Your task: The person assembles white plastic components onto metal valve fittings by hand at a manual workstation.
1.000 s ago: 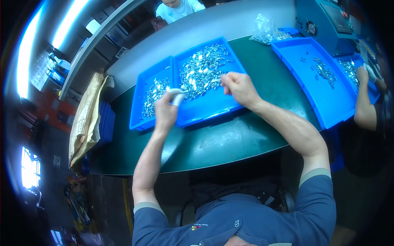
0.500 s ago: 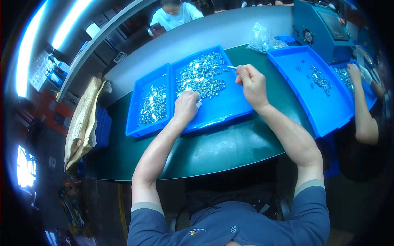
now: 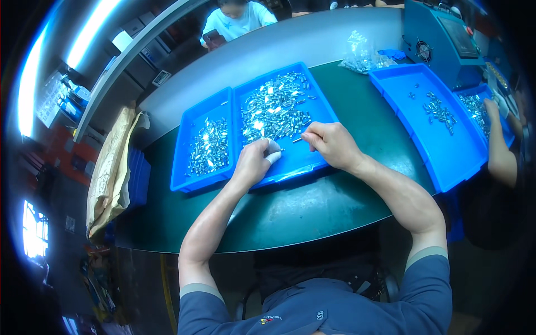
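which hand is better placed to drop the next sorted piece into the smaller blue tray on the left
Left, probably. The left hand rests on the big tray's near edge, right beside the smaller tray. The right hand, pinching a small metal piece, would have to cross over it.

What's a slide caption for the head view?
Both hands sort small metal parts in a blue tray.

head cam: worn on the person's head, looks steeply down | faces green table (image 3: 312, 206) at arm's length | forearms enter from lower edge | fisheye bends edges, corners dark | no second view
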`<state>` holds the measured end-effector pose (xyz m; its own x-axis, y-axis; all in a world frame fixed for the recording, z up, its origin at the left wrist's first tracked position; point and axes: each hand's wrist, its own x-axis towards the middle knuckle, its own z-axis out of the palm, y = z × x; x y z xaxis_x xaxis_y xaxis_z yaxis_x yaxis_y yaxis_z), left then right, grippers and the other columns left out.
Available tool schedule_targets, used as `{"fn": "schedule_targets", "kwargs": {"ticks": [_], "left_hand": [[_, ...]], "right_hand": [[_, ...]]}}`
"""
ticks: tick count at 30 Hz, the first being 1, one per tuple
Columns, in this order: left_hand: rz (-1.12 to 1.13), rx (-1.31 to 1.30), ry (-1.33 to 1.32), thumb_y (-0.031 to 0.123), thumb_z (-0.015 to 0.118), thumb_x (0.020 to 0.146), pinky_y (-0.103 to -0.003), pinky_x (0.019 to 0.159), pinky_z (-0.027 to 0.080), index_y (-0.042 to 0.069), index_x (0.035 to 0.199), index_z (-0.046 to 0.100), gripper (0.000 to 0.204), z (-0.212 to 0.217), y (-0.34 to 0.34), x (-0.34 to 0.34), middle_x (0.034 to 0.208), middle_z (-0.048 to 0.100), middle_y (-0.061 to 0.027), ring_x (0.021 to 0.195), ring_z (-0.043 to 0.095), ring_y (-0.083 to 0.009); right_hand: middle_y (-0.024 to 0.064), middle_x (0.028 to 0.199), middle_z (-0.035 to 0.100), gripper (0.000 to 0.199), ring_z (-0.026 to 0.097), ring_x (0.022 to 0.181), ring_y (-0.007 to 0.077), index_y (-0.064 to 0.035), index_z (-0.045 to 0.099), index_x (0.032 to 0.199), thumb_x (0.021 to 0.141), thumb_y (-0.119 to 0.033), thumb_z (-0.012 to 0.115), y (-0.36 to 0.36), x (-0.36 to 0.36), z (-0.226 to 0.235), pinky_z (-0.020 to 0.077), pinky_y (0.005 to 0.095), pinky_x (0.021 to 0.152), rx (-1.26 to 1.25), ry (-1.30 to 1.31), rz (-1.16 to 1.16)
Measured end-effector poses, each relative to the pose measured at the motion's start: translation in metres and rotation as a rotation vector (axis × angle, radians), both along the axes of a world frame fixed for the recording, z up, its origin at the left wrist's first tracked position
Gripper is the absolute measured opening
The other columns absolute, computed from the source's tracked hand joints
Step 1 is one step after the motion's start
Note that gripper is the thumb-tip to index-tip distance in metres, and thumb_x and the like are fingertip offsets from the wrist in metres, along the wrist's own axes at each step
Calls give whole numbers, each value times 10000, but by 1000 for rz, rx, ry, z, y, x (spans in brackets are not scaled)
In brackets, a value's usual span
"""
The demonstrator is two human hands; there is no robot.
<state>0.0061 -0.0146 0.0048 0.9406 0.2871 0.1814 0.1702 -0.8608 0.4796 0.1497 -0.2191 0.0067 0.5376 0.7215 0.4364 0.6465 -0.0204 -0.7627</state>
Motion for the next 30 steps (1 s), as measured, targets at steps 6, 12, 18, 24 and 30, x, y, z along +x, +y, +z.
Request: {"fn": "schedule_targets", "kwargs": {"ticks": [6,12,18,24,30], "left_hand": [[-67,-330,-65,126,774,917,-317,781,563,-3,1060,720,199,6,-17,1,952,758,-100,842,705,-150],[-106,-407,-94,111,781,909,-304,790,556,1,1055,717,193,8,-16,0,954,751,-69,842,681,-135],[-153,-325,-129,70,787,883,-312,759,552,11,1032,726,172,4,-14,-2,947,749,-86,818,680,-151],[-175,-262,-182,49,783,872,-325,749,555,8,1021,731,164,2,-14,-4,925,746,-105,809,690,-175],[-168,-245,-160,58,776,879,-335,750,552,10,1024,726,161,2,-14,-6,927,743,-108,821,697,-187]], "right_hand": [[92,711,697,231,666,634,208,-21,702,880,1002,-210,650,1,-1,0,505,357,601,-70,-49,39],[89,712,698,198,667,629,202,-26,719,908,997,-193,660,0,1,1,504,348,594,-93,-14,53],[101,713,692,165,664,620,229,-23,721,900,978,-160,672,0,-3,3,506,362,582,-99,-223,77],[104,688,681,196,661,616,236,-24,718,875,978,-184,673,2,-7,4,503,370,579,-144,-142,59],[90,672,675,238,641,602,202,-22,713,875,996,-216,650,4,-6,4,496,356,582,-196,-30,51]]}}
